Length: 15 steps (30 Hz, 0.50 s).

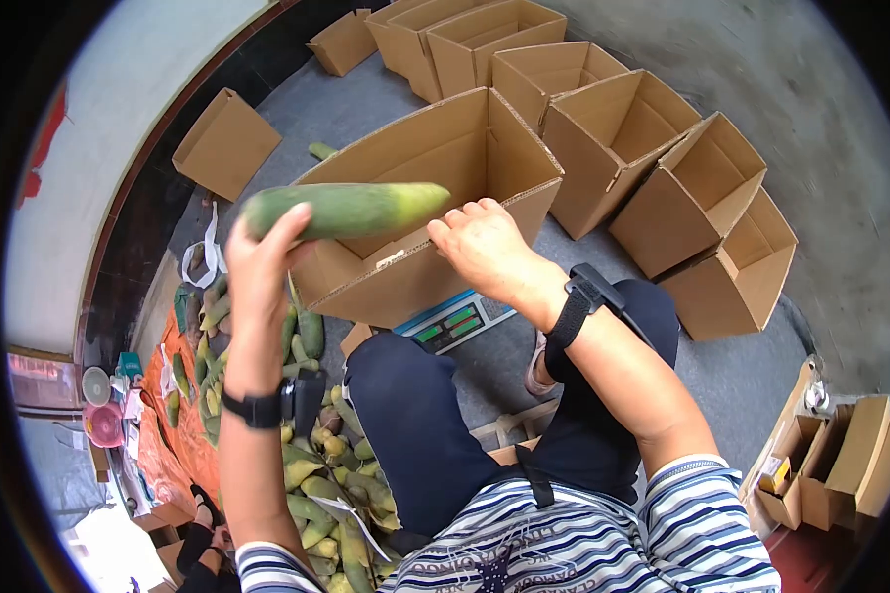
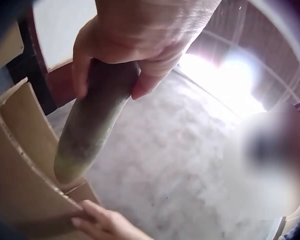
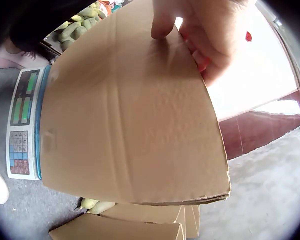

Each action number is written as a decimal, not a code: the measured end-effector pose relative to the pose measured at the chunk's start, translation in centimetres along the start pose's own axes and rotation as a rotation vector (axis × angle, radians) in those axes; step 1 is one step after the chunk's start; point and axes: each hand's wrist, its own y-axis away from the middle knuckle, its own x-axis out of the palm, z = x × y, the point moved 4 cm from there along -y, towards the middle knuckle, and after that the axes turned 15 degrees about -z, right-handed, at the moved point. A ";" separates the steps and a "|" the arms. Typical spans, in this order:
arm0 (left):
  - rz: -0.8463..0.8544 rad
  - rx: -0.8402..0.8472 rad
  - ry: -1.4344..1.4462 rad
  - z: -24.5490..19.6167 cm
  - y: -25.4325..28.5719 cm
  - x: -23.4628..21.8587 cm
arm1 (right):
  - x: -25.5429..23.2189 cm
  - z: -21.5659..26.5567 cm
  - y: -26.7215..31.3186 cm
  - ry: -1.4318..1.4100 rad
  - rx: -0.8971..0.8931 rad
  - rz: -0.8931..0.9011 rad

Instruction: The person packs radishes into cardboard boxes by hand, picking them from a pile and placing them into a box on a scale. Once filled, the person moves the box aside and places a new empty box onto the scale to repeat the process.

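My left hand [image 1: 262, 257] grips a long green radish [image 1: 351, 210] by its thick darker end, the paler tip pointing right over the open cardboard box [image 1: 425, 277]. In the left wrist view, thumb and fingers sit on either side of the radish [image 2: 92, 125], which slants toward the box rim. My right hand [image 1: 489, 247] pinches the box's near rim, its thumb on the outer wall and fingers over the inside in the right wrist view. Under the box is a digital scale [image 1: 455, 321], its green displays and keypad showing in the right wrist view.
Several open cardboard boxes [image 1: 613, 138] curve around the far and right sides. A pile of radishes [image 1: 331, 494] lies on the floor at the left, beside an orange sheet [image 1: 163, 435]. Another person's legs [image 1: 200, 549] show at lower left. More cartons [image 1: 850, 455] stand at right.
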 end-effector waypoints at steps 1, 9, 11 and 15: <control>0.051 -0.076 -0.016 1.5 -1.2 2.0 | -0.1 0.0 0.0 -0.013 0.001 0.021; 0.420 -0.027 -0.631 10.4 -6.2 7.3 | 0.0 -0.1 -0.4 -0.013 -0.004 0.021; 0.391 0.254 -0.661 9.1 -5.9 5.1 | -0.1 0.0 -0.3 0.042 0.002 0.031; 0.218 0.430 -0.510 4.6 -0.6 -0.6 | 0.2 -0.2 0.2 0.008 -0.005 0.116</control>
